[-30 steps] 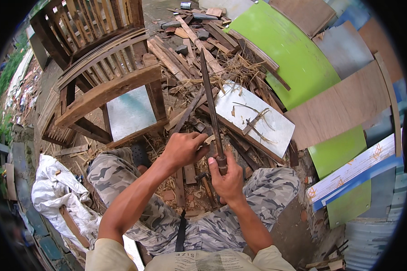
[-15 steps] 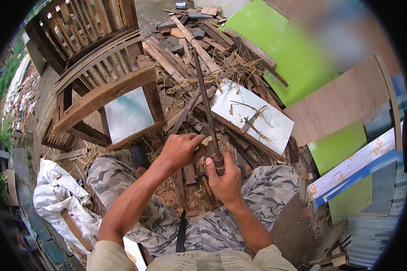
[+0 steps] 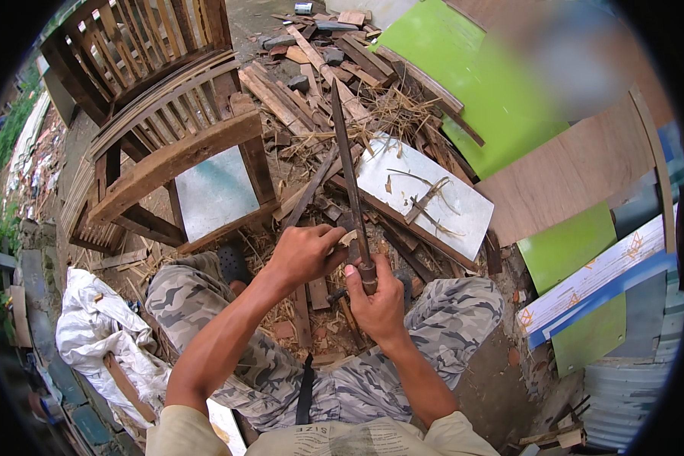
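Observation:
My right hand (image 3: 378,300) is wrapped round the handle of a long, narrow machete (image 3: 349,167). Its dark blade points away from me, tip up toward the wood pile. Close beside the blade's base, my left hand (image 3: 305,254) is closed with its fingers and thumb pinched together. A small pale tan piece (image 3: 348,238) shows at those fingertips, right against the blade. What that piece is made of, I cannot tell. Both hands are above the ground between my knees.
Slatted wooden chairs (image 3: 175,159) stand at the left. Ahead lies scrap wood (image 3: 281,95) with straw, beside a white board (image 3: 425,197). Green panels (image 3: 463,91) and plywood (image 3: 570,163) are at the right. A white sack (image 3: 102,319) lies near my left leg.
The machete's blade has turned slightly and shows a broader face, its tip shifted a little to the right. Both hands stay in nearly the same place.

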The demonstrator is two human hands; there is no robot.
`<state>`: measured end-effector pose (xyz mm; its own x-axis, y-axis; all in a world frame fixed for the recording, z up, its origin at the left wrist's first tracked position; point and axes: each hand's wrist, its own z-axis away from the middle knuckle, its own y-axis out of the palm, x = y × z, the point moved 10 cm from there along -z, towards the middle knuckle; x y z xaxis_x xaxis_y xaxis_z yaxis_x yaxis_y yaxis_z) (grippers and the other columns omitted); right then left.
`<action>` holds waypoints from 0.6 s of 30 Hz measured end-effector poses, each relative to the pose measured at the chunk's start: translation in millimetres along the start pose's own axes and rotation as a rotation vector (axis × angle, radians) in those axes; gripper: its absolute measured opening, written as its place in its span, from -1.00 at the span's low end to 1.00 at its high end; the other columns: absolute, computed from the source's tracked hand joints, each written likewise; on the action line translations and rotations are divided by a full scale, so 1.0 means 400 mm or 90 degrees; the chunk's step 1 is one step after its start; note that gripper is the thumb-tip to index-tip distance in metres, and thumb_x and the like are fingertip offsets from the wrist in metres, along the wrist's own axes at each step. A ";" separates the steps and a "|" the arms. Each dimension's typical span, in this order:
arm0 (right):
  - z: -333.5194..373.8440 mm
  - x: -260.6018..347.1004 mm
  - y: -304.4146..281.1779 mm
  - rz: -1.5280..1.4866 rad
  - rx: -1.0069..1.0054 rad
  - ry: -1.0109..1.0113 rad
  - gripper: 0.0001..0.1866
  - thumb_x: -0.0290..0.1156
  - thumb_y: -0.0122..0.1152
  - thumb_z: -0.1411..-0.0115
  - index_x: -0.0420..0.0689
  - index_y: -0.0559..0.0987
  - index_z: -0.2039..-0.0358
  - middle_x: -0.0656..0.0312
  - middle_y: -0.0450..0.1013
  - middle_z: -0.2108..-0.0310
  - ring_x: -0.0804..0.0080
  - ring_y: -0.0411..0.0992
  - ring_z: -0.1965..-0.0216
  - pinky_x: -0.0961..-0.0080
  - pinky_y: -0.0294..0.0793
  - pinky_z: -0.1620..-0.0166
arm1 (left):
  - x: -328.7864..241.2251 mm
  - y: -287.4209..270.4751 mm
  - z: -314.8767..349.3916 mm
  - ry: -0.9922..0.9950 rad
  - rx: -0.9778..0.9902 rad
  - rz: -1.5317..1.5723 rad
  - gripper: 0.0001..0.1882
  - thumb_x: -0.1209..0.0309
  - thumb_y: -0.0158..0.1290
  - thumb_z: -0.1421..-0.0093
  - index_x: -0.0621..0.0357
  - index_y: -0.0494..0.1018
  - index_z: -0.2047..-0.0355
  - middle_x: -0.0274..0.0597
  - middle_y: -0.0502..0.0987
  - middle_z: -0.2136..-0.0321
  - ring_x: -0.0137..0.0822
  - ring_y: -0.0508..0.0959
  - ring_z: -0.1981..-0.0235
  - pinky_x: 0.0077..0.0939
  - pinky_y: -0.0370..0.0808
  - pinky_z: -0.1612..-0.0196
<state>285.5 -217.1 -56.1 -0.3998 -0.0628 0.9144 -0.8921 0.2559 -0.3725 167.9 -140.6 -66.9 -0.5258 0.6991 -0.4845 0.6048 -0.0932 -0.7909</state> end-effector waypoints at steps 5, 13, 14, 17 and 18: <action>0.007 -0.006 0.001 0.005 0.004 0.014 -0.75 -0.34 0.29 -0.33 -0.26 0.50 0.18 0.18 0.50 0.59 0.58 0.44 0.57 0.49 0.39 0.48 | 0.000 0.005 0.002 -0.007 0.026 -0.004 -0.63 0.24 0.29 -0.10 0.12 0.58 0.12 -0.11 0.66 0.35 -0.05 0.67 0.41 -0.20 0.60 0.40; 0.011 0.000 -0.023 0.038 0.003 0.036 -0.76 -0.35 0.24 -0.32 -0.27 0.48 0.19 -0.03 0.53 0.57 -0.03 0.60 0.51 0.22 0.51 0.45 | 0.062 -0.100 -0.003 -0.115 0.254 -0.055 -0.60 0.27 0.22 -0.10 0.11 0.62 0.05 -0.05 0.70 0.23 0.00 0.68 0.22 -0.13 0.60 0.17; 0.010 -0.004 -0.027 0.037 0.001 0.034 -0.76 -0.35 0.25 -0.32 -0.28 0.47 0.19 -0.02 0.53 0.57 0.03 0.59 0.53 0.26 0.49 0.46 | 0.082 -0.158 -0.007 -0.160 0.188 -0.054 -0.66 0.32 0.20 -0.12 0.08 0.63 0.08 -0.08 0.71 0.26 -0.02 0.68 0.24 -0.17 0.61 0.15; 0.025 -0.024 -0.024 0.027 0.012 0.050 -0.75 -0.36 0.26 -0.32 -0.29 0.47 0.20 -0.02 0.51 0.58 0.14 0.56 0.59 0.33 0.46 0.48 | -0.028 -0.385 -0.073 -0.082 -0.123 -0.155 -0.76 0.39 0.21 -0.18 0.11 0.62 0.13 -0.14 0.69 0.27 -0.08 0.69 0.21 -0.26 0.61 0.15; 0.025 -0.030 -0.022 0.022 0.022 0.060 -0.75 -0.36 0.26 -0.31 -0.29 0.47 0.20 -0.02 0.51 0.58 0.14 0.56 0.59 0.32 0.46 0.48 | -0.075 -0.436 -0.109 -0.035 -0.178 -0.168 -0.73 0.40 0.22 -0.18 0.11 0.61 0.09 -0.14 0.68 0.26 -0.07 0.67 0.19 -0.22 0.59 0.08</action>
<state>296.0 -228.2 -65.2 -0.4107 0.0377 0.9110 -0.8852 0.2231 -0.4083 104.3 -114.4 101.8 -0.7114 0.6339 -0.3035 0.5806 0.2866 -0.7621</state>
